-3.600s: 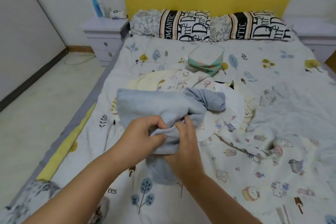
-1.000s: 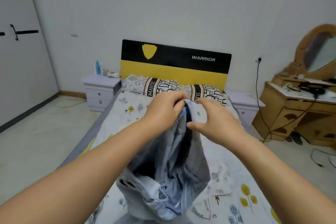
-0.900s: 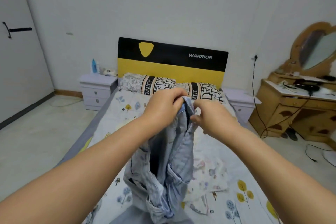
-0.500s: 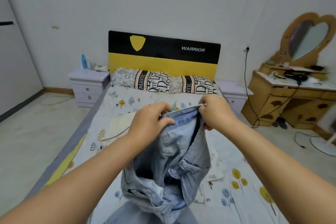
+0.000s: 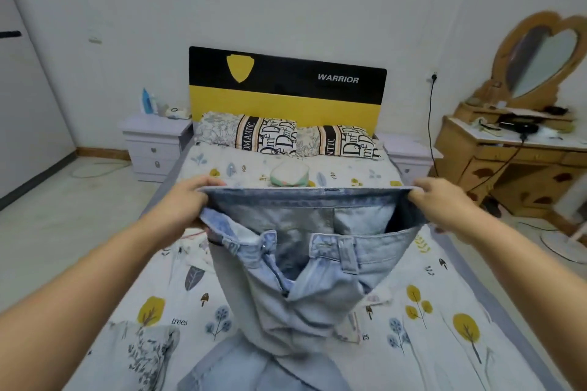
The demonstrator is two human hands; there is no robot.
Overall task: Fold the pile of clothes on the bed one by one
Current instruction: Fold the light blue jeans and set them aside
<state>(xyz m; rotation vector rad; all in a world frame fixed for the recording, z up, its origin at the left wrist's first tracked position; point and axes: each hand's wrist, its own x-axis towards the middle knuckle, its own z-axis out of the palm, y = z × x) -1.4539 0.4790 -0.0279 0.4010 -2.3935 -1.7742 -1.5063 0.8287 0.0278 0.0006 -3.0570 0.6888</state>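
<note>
A black and yellow headboard (image 5: 287, 90) lettered WARRIOR is seen against the white wall, with two patterned pillows (image 5: 287, 140) laid just below it. A pale nightstand (image 5: 154, 146) is placed at each side of the bed; a blue bottle (image 5: 146, 101) and a small white device are set on the left one. A wooden dressing table (image 5: 514, 162) with a heart-shaped mirror (image 5: 540, 63) is seen at right, cluttered on its tabletop, and a black cable (image 5: 430, 124) is plugged into the wall beside it.
</note>
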